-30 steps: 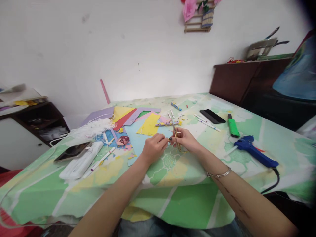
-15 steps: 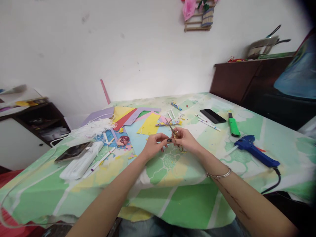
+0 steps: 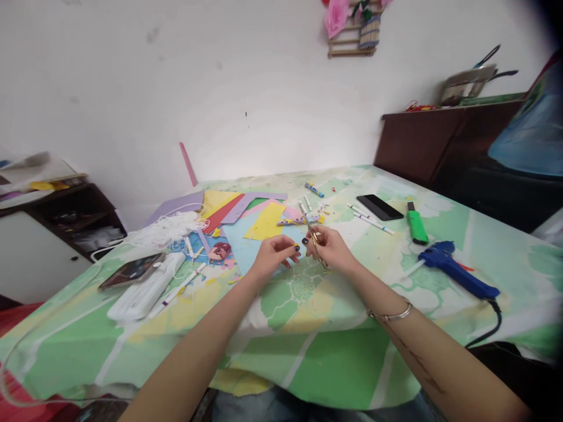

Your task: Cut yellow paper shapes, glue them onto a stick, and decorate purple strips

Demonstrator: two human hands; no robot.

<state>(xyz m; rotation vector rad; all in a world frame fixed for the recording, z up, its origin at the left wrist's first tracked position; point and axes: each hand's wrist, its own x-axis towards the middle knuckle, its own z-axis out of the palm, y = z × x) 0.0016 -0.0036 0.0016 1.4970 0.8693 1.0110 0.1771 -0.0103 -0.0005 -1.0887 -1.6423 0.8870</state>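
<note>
My right hand holds a pair of gold-handled scissors, blades pointing away from me, with a small dark round piece at its fingertips. Just left of it, my left hand pinches a tiny yellow and black piece between thumb and finger. A narrow gap separates the two hands. Beyond them lie a yellow paper sheet and a lilac decorated strip, partly behind the scissors. Light blue paper extends under the yellow sheet, beside my left hand.
A blue glue gun, green cutter, black phone and markers lie at the right. At the left are a tangled white cord, another phone and a white case.
My hands have moved apart, the left one slightly leftward. The dark piece at my right fingertips and the yellow and black piece in my left hand now show separately.
</note>
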